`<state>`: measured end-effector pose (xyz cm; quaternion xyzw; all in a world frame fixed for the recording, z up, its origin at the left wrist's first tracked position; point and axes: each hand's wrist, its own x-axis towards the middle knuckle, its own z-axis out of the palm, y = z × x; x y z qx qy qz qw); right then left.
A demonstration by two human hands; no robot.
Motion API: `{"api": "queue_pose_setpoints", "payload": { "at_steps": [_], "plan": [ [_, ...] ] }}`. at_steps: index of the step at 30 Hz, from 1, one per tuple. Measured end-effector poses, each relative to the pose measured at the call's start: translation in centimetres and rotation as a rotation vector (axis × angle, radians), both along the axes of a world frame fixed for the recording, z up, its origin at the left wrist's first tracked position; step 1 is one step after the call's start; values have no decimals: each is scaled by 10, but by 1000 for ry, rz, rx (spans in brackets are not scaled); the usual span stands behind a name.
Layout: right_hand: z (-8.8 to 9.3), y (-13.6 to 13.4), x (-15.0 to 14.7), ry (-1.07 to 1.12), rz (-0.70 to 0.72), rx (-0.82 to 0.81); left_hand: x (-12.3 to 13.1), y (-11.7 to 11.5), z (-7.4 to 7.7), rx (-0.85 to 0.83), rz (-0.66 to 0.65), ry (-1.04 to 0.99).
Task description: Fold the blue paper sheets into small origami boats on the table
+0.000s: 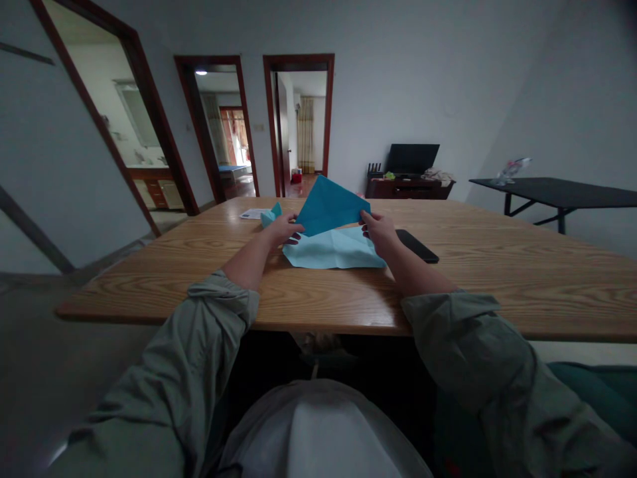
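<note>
A darker blue folded paper (332, 204) is raised above the wooden table, tilted, with one corner pointing up. My left hand (284, 230) grips its left lower corner. At its right corner, my right hand (377, 231) pinches the edge between thumb and fingers. Beneath it, a light blue creased sheet (338, 251) lies on the table, close under both hands. A small folded light blue paper piece (271, 216) stands just beyond my left hand.
The wooden table (497, 265) spreads to both sides. A black phone-like object (417, 246) lies right of my right hand. A white printed card (253, 214) is at the far left. Farther back stand a black table (562, 191) and a monitor (413, 159).
</note>
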<state>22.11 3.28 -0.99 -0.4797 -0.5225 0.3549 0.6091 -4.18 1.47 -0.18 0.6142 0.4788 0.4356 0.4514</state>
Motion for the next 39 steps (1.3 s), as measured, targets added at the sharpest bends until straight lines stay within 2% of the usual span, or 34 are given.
{"api": "queue_pose_setpoints", "payload": {
  "at_steps": [5,13,16,20,24,28,35,39],
  "plan": [
    [-1,2,1,8,-28,50,-2,2,-3,-94,-21,7],
    [-2,4,3,-19,-34,54,-2,0,-4,-124,-64,-34],
    [-4,6,5,-62,-56,55,-2,3,-5,-72,-7,-104],
    [-6,7,6,-166,-88,60,-2,7,-3,18,136,-224],
    [-7,4,7,-307,-118,83,-2,9,-1,63,201,-269],
    [-7,5,9,-359,-128,95,-3,12,-2,72,211,-268],
    [-9,10,8,-317,-50,86,-6,14,-4,48,231,-277],
    [-6,5,6,-284,-54,84,-7,12,-3,59,235,-255]
  ]
}}
